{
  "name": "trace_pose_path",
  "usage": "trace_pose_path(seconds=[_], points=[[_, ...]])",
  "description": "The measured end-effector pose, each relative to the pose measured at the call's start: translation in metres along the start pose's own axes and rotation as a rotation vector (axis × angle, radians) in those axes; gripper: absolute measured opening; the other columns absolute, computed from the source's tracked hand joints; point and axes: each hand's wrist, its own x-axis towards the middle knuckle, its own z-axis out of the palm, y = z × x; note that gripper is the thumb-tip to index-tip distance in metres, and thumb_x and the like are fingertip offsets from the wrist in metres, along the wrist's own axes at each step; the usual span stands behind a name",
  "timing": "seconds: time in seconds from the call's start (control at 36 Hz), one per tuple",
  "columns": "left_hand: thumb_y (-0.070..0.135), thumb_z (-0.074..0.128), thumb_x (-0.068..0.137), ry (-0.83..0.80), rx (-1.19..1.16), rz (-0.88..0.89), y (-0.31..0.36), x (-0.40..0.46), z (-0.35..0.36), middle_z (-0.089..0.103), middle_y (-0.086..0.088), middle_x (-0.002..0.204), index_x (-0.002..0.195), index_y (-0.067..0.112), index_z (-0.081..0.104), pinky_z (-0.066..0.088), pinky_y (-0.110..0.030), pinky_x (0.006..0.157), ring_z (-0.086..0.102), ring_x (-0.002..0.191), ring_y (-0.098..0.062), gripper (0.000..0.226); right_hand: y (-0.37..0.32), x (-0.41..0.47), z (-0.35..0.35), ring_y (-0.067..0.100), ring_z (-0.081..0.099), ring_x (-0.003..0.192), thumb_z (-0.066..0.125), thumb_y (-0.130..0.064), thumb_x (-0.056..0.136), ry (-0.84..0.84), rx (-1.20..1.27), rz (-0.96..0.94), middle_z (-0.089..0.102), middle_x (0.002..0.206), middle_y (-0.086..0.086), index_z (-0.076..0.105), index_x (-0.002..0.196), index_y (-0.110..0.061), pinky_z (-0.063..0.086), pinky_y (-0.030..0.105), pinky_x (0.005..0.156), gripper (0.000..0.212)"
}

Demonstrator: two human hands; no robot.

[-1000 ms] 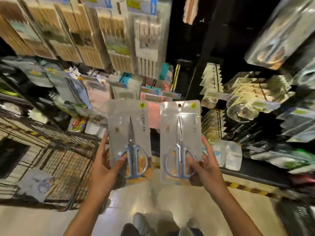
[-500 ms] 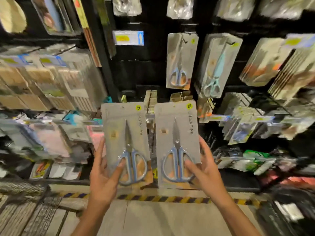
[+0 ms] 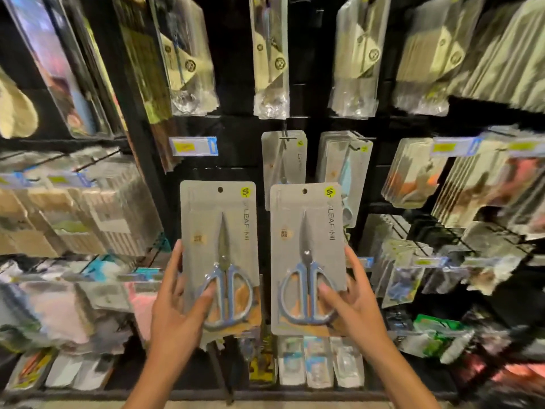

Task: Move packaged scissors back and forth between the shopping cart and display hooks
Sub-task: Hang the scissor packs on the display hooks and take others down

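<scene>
Both grey packs read "LEAF" down the right edge, each with a yellow round sticker by its punched hole; smaller print illegible. Left hand grasps the left scissors pack, thumb across the blue handles; right hand grasps the right scissors pack likewise; both upright, side by side, apart. Since half a second ago the view has risen; the hanging scissors pack on its hook now sits just above the right pack.
</scene>
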Motion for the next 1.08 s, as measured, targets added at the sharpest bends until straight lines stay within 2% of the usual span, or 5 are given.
trace_pose_path(seconds=[0.11,0.25,0.44,0.72,1.08], points=[[0.017,0.071,0.084,-0.008,-0.001,0.043,0.000,0.024,-0.004,0.058,0.046,0.121,0.152,0.050,0.030,0.051,-0.014,0.090,0.060,0.116,0.012,0.086,-0.004,0.015,0.015,0.010,0.057,0.130,0.066,-0.015,0.091,-0.020,-0.001,-0.047,0.051,0.140,-0.036,0.026,0.150,-0.045,0.052,0.046,0.104,0.077],[0.013,0.071,0.088,-0.027,-0.005,0.089,0.000,0.050,-0.006,0.051,0.051,0.126,0.154,0.048,0.029,0.045,-0.024,0.097,0.055,0.118,0.017,0.086,0.000,0.031,0.030,0.006,0.066,0.115,0.061,-0.003,0.096,-0.028,-0.036,-0.079,0.058,0.134,-0.033,0.027,0.149,-0.043,0.058,0.025,0.083,0.075],[0.021,0.073,0.086,-0.064,-0.030,0.091,-0.010,0.081,-0.017,0.046,0.030,0.149,0.146,0.064,0.030,0.047,-0.038,0.106,0.053,0.133,-0.002,0.086,0.009,0.051,0.046,0.008,0.058,0.129,0.066,-0.018,0.092,0.062,-0.076,-0.087,0.050,0.147,-0.023,0.028,0.152,-0.044,0.056,0.033,0.097,0.076],[0.017,0.071,0.085,-0.048,-0.074,0.099,-0.012,0.106,-0.019,0.049,0.042,0.136,0.150,0.055,0.031,0.049,-0.001,0.080,0.054,0.120,0.016,0.085,0.005,0.092,0.050,0.003,0.055,0.132,0.065,-0.008,0.094,0.090,-0.104,-0.104,0.050,0.142,-0.035,0.030,0.150,-0.047,0.054,0.039,0.102,0.076],[0.024,0.071,0.079,-0.087,-0.060,0.121,-0.011,0.128,-0.013,0.049,0.019,0.151,0.142,0.068,0.032,0.050,-0.024,0.097,0.054,0.134,-0.009,0.086,0.003,0.129,0.048,0.000,0.067,0.112,0.060,0.005,0.095,0.091,-0.039,-0.078,0.065,0.115,-0.039,0.029,0.148,-0.037,0.058,0.025,0.088,0.075]])
